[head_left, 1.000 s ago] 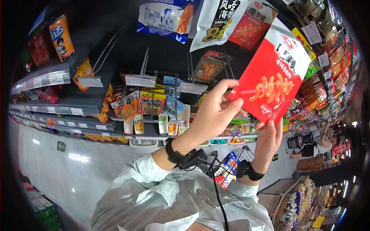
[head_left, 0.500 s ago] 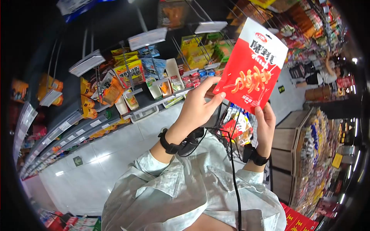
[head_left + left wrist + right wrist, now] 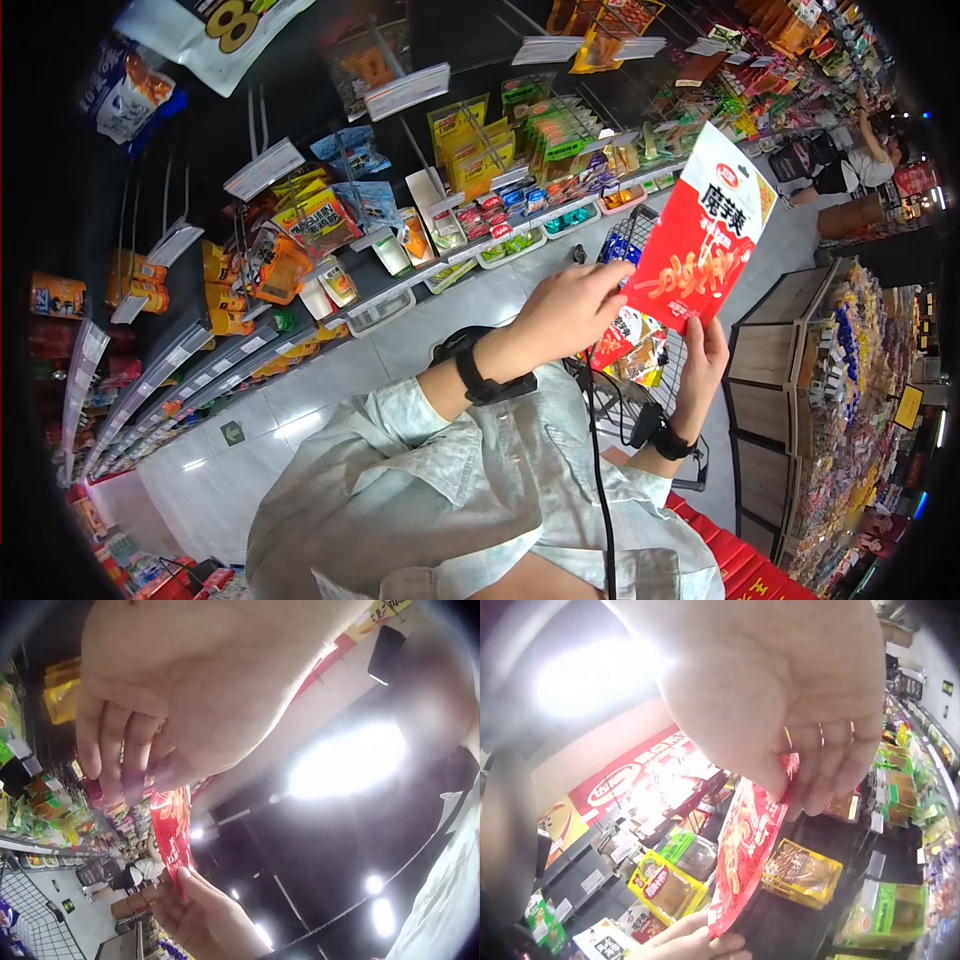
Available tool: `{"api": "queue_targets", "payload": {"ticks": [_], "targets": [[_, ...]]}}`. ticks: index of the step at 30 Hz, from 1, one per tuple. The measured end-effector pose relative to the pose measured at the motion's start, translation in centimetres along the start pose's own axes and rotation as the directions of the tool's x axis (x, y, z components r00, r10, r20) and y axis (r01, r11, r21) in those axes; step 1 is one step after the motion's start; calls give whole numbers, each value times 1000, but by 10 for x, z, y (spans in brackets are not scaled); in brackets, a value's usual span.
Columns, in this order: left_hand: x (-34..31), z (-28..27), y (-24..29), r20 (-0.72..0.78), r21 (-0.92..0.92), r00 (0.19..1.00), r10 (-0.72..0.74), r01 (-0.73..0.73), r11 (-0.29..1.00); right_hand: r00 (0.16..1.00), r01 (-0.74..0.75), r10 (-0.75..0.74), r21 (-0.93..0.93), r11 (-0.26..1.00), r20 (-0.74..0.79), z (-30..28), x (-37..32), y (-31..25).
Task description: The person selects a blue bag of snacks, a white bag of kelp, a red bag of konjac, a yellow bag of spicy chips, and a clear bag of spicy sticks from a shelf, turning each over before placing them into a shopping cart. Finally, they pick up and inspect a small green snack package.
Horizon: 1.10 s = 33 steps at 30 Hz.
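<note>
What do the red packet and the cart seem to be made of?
Red packet: probably thin plastic film, glossy, since light glints off its printed face. Cart: looks like metal wire with a dark finish, an open grid of thin rods.

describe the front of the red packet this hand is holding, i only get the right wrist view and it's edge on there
Observer: The red packet has a white top with big characters and a picture of orange twists.
Operator: anything below it
Observer: A wire cart with goods inside stands behind the packet in the head view.
Operator: and beside the cart
Observer: A wooden display bin full of small snacks, on the right hand's side.
</note>
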<state>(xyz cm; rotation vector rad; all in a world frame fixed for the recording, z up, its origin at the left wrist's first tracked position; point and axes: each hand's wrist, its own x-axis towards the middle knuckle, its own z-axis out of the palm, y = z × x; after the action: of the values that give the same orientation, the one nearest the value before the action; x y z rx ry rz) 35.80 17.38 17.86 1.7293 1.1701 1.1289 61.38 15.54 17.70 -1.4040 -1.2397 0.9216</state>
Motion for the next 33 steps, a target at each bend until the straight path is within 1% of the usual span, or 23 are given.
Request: {"api": "queue_targets", "payload": {"ticks": [2,3,5,7,8,9,11,13,15,16,18,20,21,24,28,30,33], "targets": [[10,16,1,59,34,998,14,-16,999,999,-8,9,18,1000,-52,-13,5,8],[15,23,5,107,81,994,8,-17,997,997,-9,12,31,999,-80,-21,8,11],[22,34,11,200,171,980,-7,-28,985,996,-9,11,21,1000,-91,-39,10,21],[26,49,10,210,129,970,125,-154,980,995,12,-11,10,1000,-100,-54,9,30],[30,52,14,266,120,959,98,-134,984,995,-20,23,36,999,-100,-63,7,34],[33,55,18,322,111,944,72,-113,987,993,-21,25,42,999,-116,-71,5,41],[35,65,14,364,118,926,96,-147,982,989,-22,29,46,999,-148,-85,2,54],[36,73,12,412,124,906,99,-163,979,982,-69,76,50,996,-175,-97,-4,63],[37,76,11,465,135,882,80,-160,978,970,-125,134,54,991,-205,-109,-8,85],[36,78,8,451,124,887,99,-172,977,954,-185,156,-94,978,-256,-115,-13,97],[34,76,3,416,103,899,137,-196,975,918,-306,169,-369,878,-358,-120,-20,118],[32,69,2,411,116,905,114,-176,978,919,-295,170,-332,896,-356,-121,-21,129],[31,64,1,407,123,908,102,-165,979,919,-289,170,-313,905,-355,-116,-21,124],[27,50,1,380,123,919,101,-158,980,947,-259,181,-296,919,-266,-98,-15,105],[15,34,-7,351,122,931,102,-153,981,974,-182,128,-309,933,-187,-71,-6,81],[9,21,-9,345,122,935,80,-130,984,978,-171,122,-320,932,-170,-58,-4,69],[-1,4,-17,295,130,952,82,-125,984,986,-145,111,-304,942,-129,-38,-6,54]]}}
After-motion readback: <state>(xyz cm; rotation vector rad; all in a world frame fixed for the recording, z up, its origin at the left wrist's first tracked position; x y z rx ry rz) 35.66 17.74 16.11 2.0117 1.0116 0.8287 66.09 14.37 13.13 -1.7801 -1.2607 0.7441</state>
